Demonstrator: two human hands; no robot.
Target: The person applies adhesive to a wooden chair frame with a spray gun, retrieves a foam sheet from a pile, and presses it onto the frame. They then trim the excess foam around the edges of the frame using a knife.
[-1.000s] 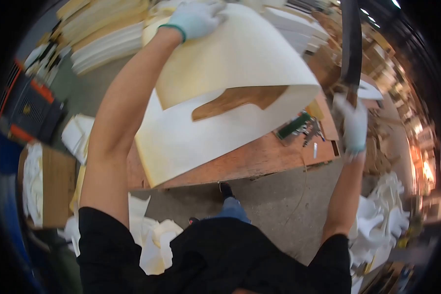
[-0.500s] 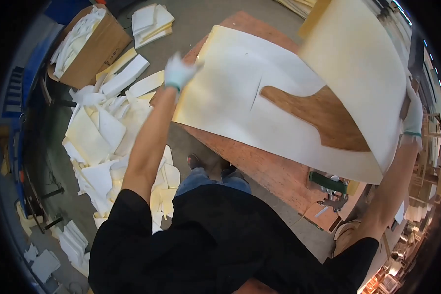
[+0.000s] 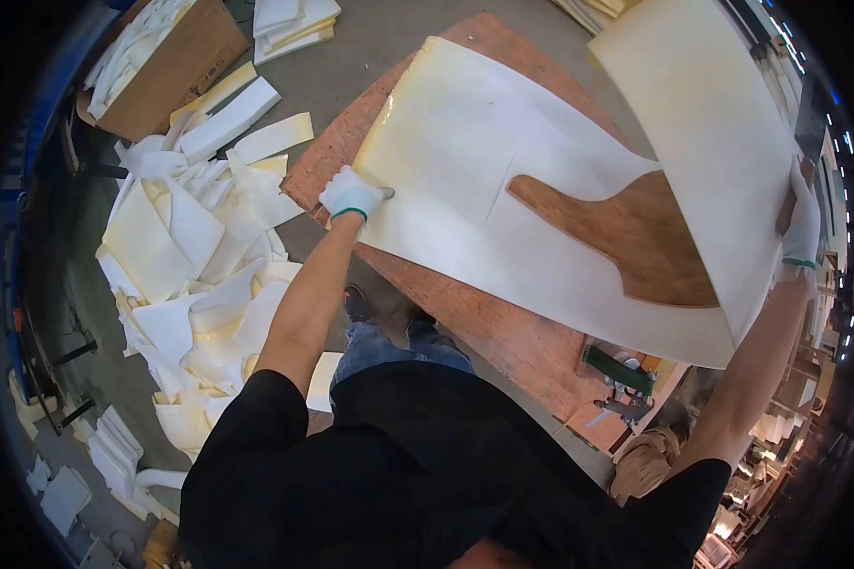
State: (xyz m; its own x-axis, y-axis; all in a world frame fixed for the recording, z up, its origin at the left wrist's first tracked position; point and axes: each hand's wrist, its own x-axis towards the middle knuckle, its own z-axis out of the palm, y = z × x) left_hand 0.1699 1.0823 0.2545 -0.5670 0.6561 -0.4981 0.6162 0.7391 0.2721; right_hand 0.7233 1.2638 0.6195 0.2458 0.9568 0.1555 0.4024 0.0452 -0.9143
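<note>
A large white sheet [image 3: 465, 142] with a yellowish left edge lies over a reddish board [image 3: 342, 142]. My left hand [image 3: 353, 193], in a white glove, is at the sheet's left edge, its fingers bent around that edge. On the right the sheet curls up and back over itself in a raised flap [image 3: 702, 114]. My right hand [image 3: 802, 218], also gloved, holds the flap's outer side, its fingers partly hidden. A brown wooden piece [image 3: 636, 232] with a curved outline lies on the sheet, its right part covered by the flap.
White and yellow offcuts [image 3: 180, 284] are heaped on the floor at left. Behind them stands a cardboard box [image 3: 171, 66] of scraps, beside stacked foam pieces [image 3: 294, 28]. A tool with a green part [image 3: 619, 370] rests on the board's near right corner.
My left hand has come down to the sheet's left edge and closed on it. The flap has shifted slightly, with my right hand still at its side. The view has moved a little.
</note>
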